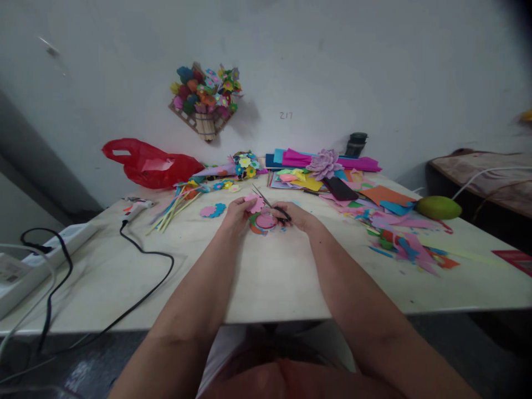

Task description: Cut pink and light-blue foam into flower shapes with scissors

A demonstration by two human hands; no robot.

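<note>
My left hand (240, 212) pinches a pink scalloped paper flower (254, 203) above the middle of the table. My right hand (296, 215) grips a pair of scissors (282, 213) with dark handles. The blades point up and to the left, close to the pink flower's right edge; whether they touch it I cannot tell. Under the hands lie a pink round piece (266, 221) and scraps in orange and green. Left of my left hand, a pink and a blue scalloped flower cutout (217, 210) lie overlapping on the table.
A glue gun (137, 209) with a black cord lies left, near a white power strip (54, 249). Behind are a red plastic bag (152, 164), paper sticks (177, 210) and finished flowers (246, 164). Coloured scraps (405, 238), a phone (341, 188) and a green fruit (439, 207) lie right.
</note>
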